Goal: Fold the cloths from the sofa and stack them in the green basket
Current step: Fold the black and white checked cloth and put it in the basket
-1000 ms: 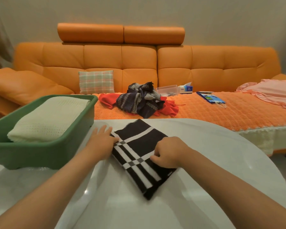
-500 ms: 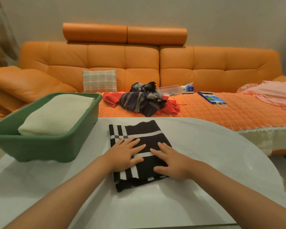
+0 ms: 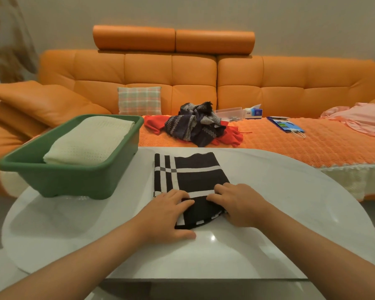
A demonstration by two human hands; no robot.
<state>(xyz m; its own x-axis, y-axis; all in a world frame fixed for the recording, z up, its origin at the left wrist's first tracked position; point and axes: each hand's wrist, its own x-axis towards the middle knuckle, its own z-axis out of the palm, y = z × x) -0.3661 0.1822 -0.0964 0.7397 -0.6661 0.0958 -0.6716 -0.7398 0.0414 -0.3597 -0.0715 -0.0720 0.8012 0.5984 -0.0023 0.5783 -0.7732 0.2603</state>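
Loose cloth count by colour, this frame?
cream cloth, in green basket: 1
black-and-white cloth, on table: 1
red cloth, on sofa: 1
dark striped heap, on sofa: 1 (pieces unclear)
pink cloth, on sofa: 1
Total: 5

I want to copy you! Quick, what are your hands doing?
Left hand: grips the cloth at its near edge.
Right hand: grips the cloth too.

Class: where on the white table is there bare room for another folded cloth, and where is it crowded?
Bare: the white table right of the black-and-white cloth, to its rim; the near-left patch before the green basket. Crowded: far left, under the basket, and the centre, where left hand and right hand grip the cloth.
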